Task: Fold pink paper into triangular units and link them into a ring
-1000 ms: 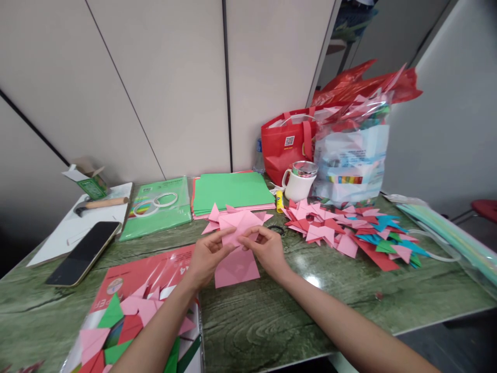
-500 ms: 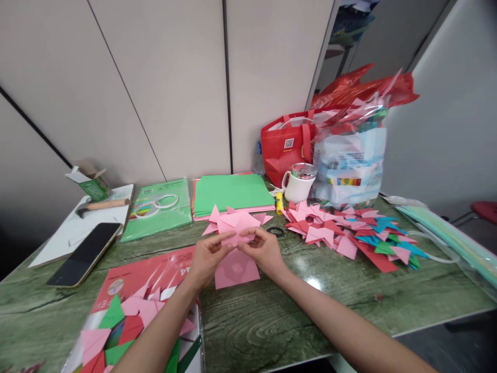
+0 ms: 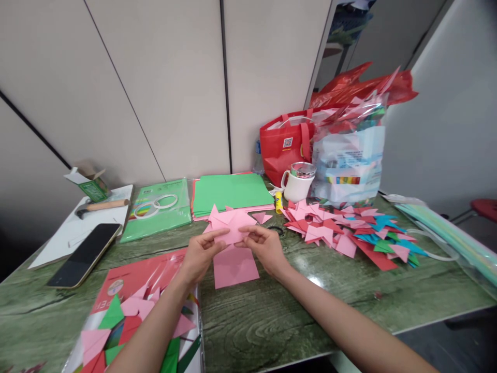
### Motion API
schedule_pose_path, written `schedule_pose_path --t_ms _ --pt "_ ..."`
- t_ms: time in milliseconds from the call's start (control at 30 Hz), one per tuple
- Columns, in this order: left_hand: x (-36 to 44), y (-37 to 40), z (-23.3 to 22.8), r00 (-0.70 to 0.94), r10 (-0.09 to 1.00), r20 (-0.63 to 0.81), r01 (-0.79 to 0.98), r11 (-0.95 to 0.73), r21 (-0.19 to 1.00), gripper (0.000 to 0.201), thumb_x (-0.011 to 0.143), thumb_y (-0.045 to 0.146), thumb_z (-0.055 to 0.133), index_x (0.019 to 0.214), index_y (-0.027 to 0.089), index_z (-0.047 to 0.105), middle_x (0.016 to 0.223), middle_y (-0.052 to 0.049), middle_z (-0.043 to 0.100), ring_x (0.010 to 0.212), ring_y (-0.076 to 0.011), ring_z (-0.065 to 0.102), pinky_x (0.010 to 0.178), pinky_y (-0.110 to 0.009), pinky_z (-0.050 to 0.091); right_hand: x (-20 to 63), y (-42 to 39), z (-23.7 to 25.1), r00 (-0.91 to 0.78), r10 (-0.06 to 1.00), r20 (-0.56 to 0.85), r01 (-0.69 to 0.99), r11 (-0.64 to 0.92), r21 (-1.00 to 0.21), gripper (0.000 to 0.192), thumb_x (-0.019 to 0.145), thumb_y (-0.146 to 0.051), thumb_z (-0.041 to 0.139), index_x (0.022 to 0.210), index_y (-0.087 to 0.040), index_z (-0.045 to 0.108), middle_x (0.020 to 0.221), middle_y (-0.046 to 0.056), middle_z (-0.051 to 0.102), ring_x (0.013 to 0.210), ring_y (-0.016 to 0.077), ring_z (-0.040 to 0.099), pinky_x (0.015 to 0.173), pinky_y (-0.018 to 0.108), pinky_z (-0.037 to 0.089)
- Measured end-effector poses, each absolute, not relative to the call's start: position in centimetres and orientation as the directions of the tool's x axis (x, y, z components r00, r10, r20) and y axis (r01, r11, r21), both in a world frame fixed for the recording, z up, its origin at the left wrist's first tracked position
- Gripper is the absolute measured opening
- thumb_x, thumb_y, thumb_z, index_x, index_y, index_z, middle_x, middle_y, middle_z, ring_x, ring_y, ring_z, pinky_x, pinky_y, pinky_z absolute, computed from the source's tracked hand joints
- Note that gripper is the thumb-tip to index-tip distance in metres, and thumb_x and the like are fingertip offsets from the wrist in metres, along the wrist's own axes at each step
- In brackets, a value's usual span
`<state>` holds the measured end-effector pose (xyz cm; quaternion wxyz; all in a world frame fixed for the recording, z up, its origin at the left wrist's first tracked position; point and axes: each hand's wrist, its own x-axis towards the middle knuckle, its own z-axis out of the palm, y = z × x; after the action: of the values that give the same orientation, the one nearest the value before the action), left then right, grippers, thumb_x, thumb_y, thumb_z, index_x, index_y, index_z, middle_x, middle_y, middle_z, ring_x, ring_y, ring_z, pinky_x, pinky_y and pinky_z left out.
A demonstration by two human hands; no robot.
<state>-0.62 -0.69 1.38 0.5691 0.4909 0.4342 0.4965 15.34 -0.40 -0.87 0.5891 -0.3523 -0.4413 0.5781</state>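
Between my two hands is a piece of pink paper (image 3: 234, 226), held up over the table. My left hand (image 3: 202, 255) pinches its left side between thumb and fingers. On the right side, my right hand (image 3: 264, 247) grips it in the same way. Below it a flat pink sheet (image 3: 236, 269) lies on the table, its upper part hidden by the held paper. Pointed pink folded pieces (image 3: 261, 217) show behind and beside my hands.
Folded paper pieces (image 3: 322, 228) are heaped at right, with a white mug (image 3: 298, 184) and yellow glue stick (image 3: 278, 202) behind. Green paper sheets (image 3: 233, 192) lie at the back. A phone (image 3: 84, 256), a hammer (image 3: 101, 207) and a plastic paper packet (image 3: 147, 269) are at left.
My hands have moved apart along the pink paper, the left one further left and the right one slightly right. Both still hold it.
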Motion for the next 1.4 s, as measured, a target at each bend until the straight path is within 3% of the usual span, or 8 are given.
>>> schedule_pose_path --t_ms 267,367,467,633,800,967,1167,1400 --pt "-1.26 -0.37 1.95 0.1 0.994 -0.038 -0.164 0.055 0.985 0.021 0.055 0.015 0.071 0.076 0.015 0.071 0.068 -0.002 0.065 0.058 -0.0093 0.055 0.056 -0.021 0.044 16.12 0.3 -0.3 0.135 0.983 0.128 -0.401 0.172 -0.9 0.013 0.072 -0.031 0.056 0.078 -0.019 0.054 0.088 0.003 0.065 0.075 0.0149 0.062 0.067 0.029 0.05" --pt "-1.34 -0.27 1.81 0.107 0.994 -0.015 -0.096 0.025 0.995 0.017 0.055 0.014 0.07 0.072 0.014 0.071 0.07 -0.003 0.065 0.056 -0.0093 0.053 0.053 -0.021 0.044 16.26 0.43 -0.26 0.085 0.987 0.139 -0.361 0.16 -0.919 0.017 0.072 -0.033 0.059 0.08 -0.019 0.053 0.092 0.005 0.065 0.077 0.0159 0.062 0.067 0.028 0.047" --pt "-1.24 -0.19 1.61 0.08 0.996 0.037 -0.062 -0.032 0.998 0.017 0.057 0.015 0.071 0.073 0.014 0.07 0.076 -0.004 0.066 0.062 -0.0111 0.055 0.055 -0.021 0.044 16.13 0.32 -0.48 -0.014 0.982 0.187 -0.27 0.176 -0.947 0.016 0.064 -0.027 0.066 0.075 -0.018 0.057 0.079 0.002 0.064 0.071 0.0139 0.059 0.064 0.024 0.045" --pt "-1.06 -0.28 1.71 0.055 0.997 0.047 -0.196 -0.036 0.98 0.027 0.062 0.021 0.07 0.089 0.017 0.068 0.092 -0.006 0.064 0.076 -0.0135 0.056 0.064 -0.023 0.045 16.01 0.14 -0.74 -0.082 0.983 0.165 -0.198 0.147 -0.969 0.013 0.063 -0.025 0.066 0.07 -0.016 0.062 0.069 0.001 0.062 0.062 0.0121 0.055 0.059 0.024 0.043" --pt "-0.73 -0.79 1.61 0.244 0.968 -0.052 -0.201 0.103 0.974 0.044 0.065 0.022 0.069 0.108 0.018 0.062 0.067 0.0 0.058 0.06 -0.0085 0.051 0.056 -0.02 0.04 16.19 0.19 -0.83 -0.028 0.973 0.229 -0.11 0.224 -0.968 0.012 0.067 -0.025 0.062 0.075 -0.016 0.064 0.071 0.002 0.062 0.063 0.0131 0.055 0.058 0.024 0.042" --pt "-0.5 -0.91 1.63 0.22 0.972 -0.08 -0.271 0.14 0.952 0.043 0.061 0.021 0.072 0.104 0.016 0.064 0.068 -0.001 0.061 0.06 -0.0084 0.052 0.056 -0.019 0.04 16.18 -0.13 -0.28 -0.061 0.941 0.334 -0.022 0.333 -0.943 0.013 0.072 -0.022 0.055 0.079 -0.019 0.065 0.081 0.003 0.063 0.076 0.0158 0.057 0.067 0.027 0.044" --pt "-0.75 -0.64 2.22 0.126 0.988 -0.095 -0.416 0.139 0.899 0.041 0.057 0.014 0.074 0.098 0.014 0.067 0.071 -0.002 0.064 0.06 -0.0067 0.054 0.057 -0.017 0.043 16.0 -0.14 -0.67 -0.174 0.884 0.434 0.029 0.445 -0.895 0.037 0.067 -0.003 0.041 0.089 -0.021 0.064 0.091 0.003 0.057 0.088 0.0152 0.053 0.073 0.026 0.044" --pt "-0.69 -0.61 2.28 0.125 0.987 -0.097 -0.426 0.141 0.894 0.041 0.058 0.013 0.073 0.099 0.013 0.066 0.074 -0.004 0.067 0.066 -0.0096 0.058 0.061 -0.019 0.046 15.9 -0.48 -0.73 -0.255 0.858 0.446 0.014 0.465 -0.885 0.035 0.062 -0.004 0.055 0.09 -0.023 0.064 0.088 0.002 0.049 0.084 0.0149 0.051 0.071 0.025 0.046"
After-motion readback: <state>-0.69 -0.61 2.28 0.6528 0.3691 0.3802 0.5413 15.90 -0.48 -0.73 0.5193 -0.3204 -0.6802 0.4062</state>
